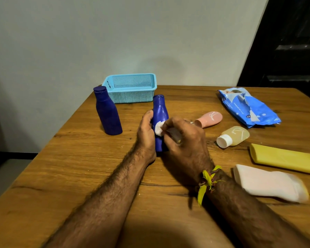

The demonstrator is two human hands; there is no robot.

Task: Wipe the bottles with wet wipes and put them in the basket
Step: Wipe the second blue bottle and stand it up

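The wooden table (97,176) carried every item. The light blue perforated basket (131,90) stood beyond the fingertips, at the far edge against the wall, with no bottle visible inside it. The torn blue wipes packet (247,106) lay well off to the right of the right hand's fingers, toward the far side. A yellow tube (284,158) and a white tube (268,183) lay flat on the table beside the right wrist. One dark blue bottle (107,111) stood upright, apart from the left hand's fingers on their left. The second dark blue bottle (160,113) stood upright between the two hands. The left hand (146,133) gripped its left flank, fingers curled around the body. The right hand (184,138) pinched a white wet wipe (158,128) between curled fingers and pressed it against the bottle's front. A pink bottle (209,119) lay on its side just beyond the right knuckles. A small amber bottle (234,136) with a white cap lay to their right.
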